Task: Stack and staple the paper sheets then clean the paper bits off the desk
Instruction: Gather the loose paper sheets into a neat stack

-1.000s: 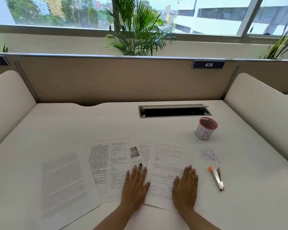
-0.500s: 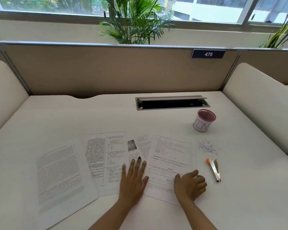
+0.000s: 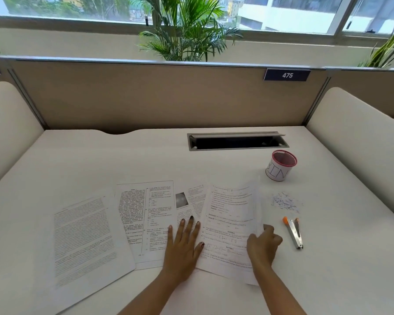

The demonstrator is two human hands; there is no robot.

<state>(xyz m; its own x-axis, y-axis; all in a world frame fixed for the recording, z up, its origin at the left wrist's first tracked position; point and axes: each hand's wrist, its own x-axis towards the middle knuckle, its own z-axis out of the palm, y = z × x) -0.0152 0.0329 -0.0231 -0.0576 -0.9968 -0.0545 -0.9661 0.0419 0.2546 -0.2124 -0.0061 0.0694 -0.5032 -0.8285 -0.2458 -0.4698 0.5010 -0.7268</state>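
Sheets (image 3: 146, 212) are lying under spread left hand (image 3: 182, 244); right hand (image 3: 263, 244) is pinching rightmost sheet (image 3: 228, 214), stapler (image 3: 293, 233) at its three o'clock.

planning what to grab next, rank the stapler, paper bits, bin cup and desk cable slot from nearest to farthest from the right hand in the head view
From the right hand, gripping the rightmost sheet's edge:
1. stapler, just to its right
2. paper bits, beyond the stapler
3. bin cup, farther back
4. cable slot, at the very back
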